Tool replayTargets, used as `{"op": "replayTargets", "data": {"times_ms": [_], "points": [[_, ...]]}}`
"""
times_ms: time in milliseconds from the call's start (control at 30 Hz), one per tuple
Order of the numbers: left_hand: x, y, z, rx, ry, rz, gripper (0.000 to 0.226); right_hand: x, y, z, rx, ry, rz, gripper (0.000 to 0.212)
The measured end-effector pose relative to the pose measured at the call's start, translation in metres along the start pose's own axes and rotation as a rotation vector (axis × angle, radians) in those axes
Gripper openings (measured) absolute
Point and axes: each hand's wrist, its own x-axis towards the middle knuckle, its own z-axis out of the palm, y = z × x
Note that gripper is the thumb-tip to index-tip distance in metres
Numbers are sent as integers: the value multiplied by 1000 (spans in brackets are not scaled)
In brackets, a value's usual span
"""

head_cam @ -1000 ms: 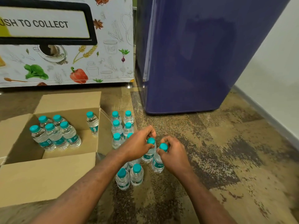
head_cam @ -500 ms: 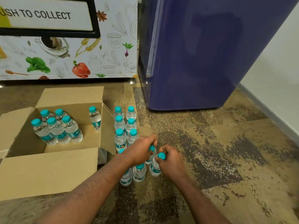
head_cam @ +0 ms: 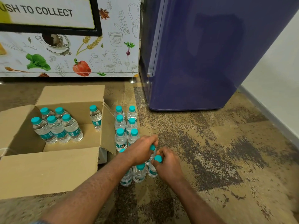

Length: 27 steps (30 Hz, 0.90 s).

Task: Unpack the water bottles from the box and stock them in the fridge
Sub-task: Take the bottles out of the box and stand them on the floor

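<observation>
One capped bottle (head_cam: 152,153) is gripped by the left hand (head_cam: 140,150), seemingly at its neck; another bottle (head_cam: 153,168) is pinched below its cap by the right hand (head_cam: 167,165).

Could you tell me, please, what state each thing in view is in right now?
Cardboard box: open, flaps spread, six bottles left inside.
Bottles in the box: upright, capped.
Bottles on the floor: upright, capped, grouped beside the box.
Fridge: door shut.
Left hand: closed around a floor bottle's neck.
Right hand: closed around the neighbouring bottle's neck.
</observation>
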Motion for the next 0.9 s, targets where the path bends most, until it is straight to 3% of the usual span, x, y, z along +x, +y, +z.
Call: {"op": "replayTargets", "data": {"times_ms": [167,300,467,667,800,900], "points": [[-5,1,-1,40,35,37,23,0,-6,2,-44,-15,-21,22],[-21,-4,-10,-1,102,45,35,4,-12,3,-146,-40,-1,31],[-48,-30,-34,-93,493,18,27,11,-26,0,-260,-81,50,44],[-97,-94,-66,-30,878,-225,18,21,-59,-19,-350,-128,162,40],[-124,-137,-75,47,876,-475,18,26,-91,-21,-311,-56,76,34],[-132,-157,-77,97,853,-565,15,23,-119,-10,-207,13,-68,26]]}}
